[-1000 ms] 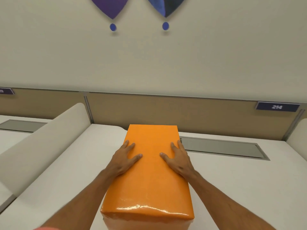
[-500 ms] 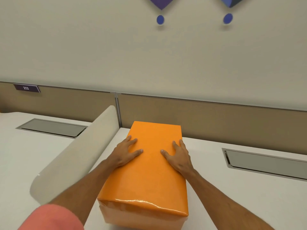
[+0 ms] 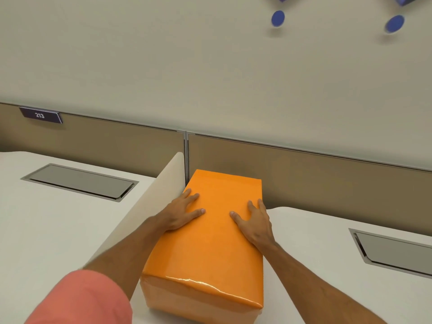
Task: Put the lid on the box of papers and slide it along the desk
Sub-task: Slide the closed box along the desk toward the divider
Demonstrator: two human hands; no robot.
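Left on the back panel, a sign (image 3: 40, 115) reads "213".

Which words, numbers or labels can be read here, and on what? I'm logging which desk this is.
"213": white digits on a dark plate fixed to the tan partition, upper left.
No other text shows: the orange box under the left hand and right hand is plain, and the blue wall dots carry no writing.
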